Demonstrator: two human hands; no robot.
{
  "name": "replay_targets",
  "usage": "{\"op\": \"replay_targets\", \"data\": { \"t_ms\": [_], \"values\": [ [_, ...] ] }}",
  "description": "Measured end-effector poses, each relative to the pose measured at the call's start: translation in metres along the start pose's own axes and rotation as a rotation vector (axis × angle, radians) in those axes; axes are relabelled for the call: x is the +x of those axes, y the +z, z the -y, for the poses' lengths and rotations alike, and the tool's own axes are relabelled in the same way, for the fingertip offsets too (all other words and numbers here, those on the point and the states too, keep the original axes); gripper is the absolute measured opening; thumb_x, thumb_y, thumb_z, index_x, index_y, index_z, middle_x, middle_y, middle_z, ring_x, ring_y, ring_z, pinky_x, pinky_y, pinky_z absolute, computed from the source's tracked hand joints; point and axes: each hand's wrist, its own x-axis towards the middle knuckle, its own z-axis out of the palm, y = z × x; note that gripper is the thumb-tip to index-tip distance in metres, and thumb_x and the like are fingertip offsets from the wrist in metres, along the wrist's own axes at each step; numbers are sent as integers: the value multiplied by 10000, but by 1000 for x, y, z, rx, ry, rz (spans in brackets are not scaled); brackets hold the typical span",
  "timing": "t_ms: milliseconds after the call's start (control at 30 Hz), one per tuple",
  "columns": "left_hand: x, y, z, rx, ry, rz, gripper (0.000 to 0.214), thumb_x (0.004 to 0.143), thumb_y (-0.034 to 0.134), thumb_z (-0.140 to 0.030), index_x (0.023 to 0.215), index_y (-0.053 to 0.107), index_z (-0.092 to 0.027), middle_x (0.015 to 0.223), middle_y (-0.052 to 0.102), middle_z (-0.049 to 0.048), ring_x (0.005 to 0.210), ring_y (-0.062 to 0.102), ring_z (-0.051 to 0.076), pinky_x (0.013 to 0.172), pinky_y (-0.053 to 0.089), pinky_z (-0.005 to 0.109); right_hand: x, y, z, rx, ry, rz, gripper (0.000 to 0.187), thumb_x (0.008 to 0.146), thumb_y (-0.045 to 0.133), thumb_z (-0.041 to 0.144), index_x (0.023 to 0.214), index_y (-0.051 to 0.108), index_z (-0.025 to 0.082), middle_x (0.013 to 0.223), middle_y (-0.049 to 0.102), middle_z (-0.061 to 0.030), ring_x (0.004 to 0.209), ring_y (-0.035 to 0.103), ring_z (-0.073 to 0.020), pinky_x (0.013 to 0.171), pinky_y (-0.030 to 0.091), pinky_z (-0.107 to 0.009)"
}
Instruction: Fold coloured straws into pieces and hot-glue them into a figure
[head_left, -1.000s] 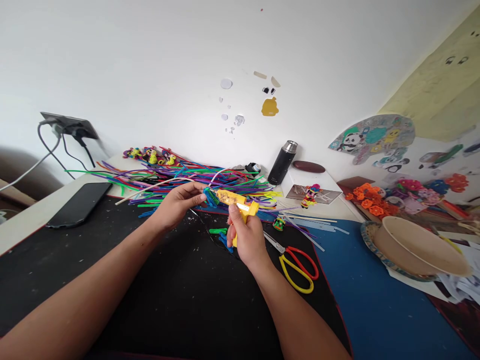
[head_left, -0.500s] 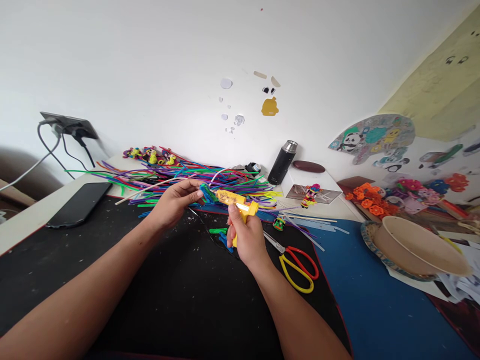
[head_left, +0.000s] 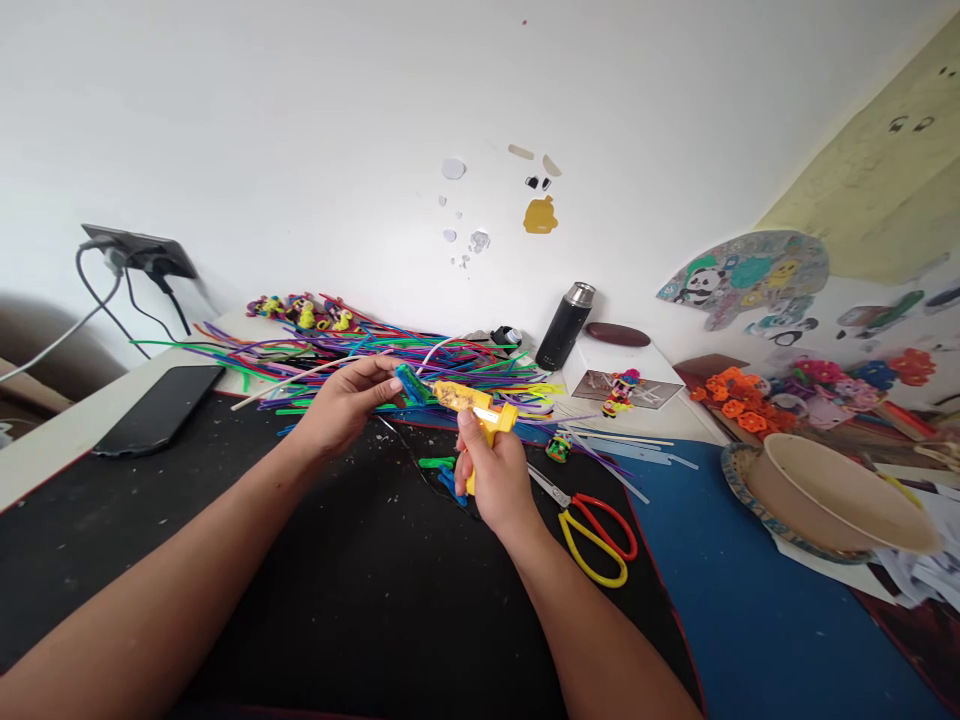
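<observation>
My left hand (head_left: 352, 403) pinches a small blue and green pipe cleaner piece (head_left: 412, 386) between thumb and fingers, above the black mat. Wrapped round the handle of a yellow hot glue gun (head_left: 471, 402), my right hand (head_left: 495, 470) points its nozzle left at that piece. The nozzle tip is close against it; whether they touch I cannot tell. Below the glue gun, a green pipe cleaner piece (head_left: 436, 462) and blue pieces (head_left: 450, 482) lie on the mat, partly hidden by my right hand. Scissors (head_left: 596, 535) with red and yellow handles rest to the right.
Colourful pipe cleaners (head_left: 300, 355) are heaped along the wall. A phone (head_left: 159, 410) lies at left. A black thermos (head_left: 565, 326) stands by a white box (head_left: 622, 365). Small figurines (head_left: 622, 392) and a beige bowl (head_left: 847, 490) are at right. A thin black cord crosses the mat.
The blue and green piece has shifted slightly left and turned in my left fingers, showing more blue. My right hand and the glue gun stay almost in place.
</observation>
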Motion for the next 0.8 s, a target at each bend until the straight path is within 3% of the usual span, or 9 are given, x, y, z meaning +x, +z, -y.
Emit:
{"op": "replay_targets", "data": {
  "t_ms": [800],
  "values": [
    [3,-7,1,-83,-3,-41,364,652,1004,-363,906,801,-198,741,746,16,634,685,160,651,577,281,0,-1,1,-15,-7,5,648,871,606,823,624,541,227,373,465,46,327,506,-135,399,361,-255]
  ]
}}
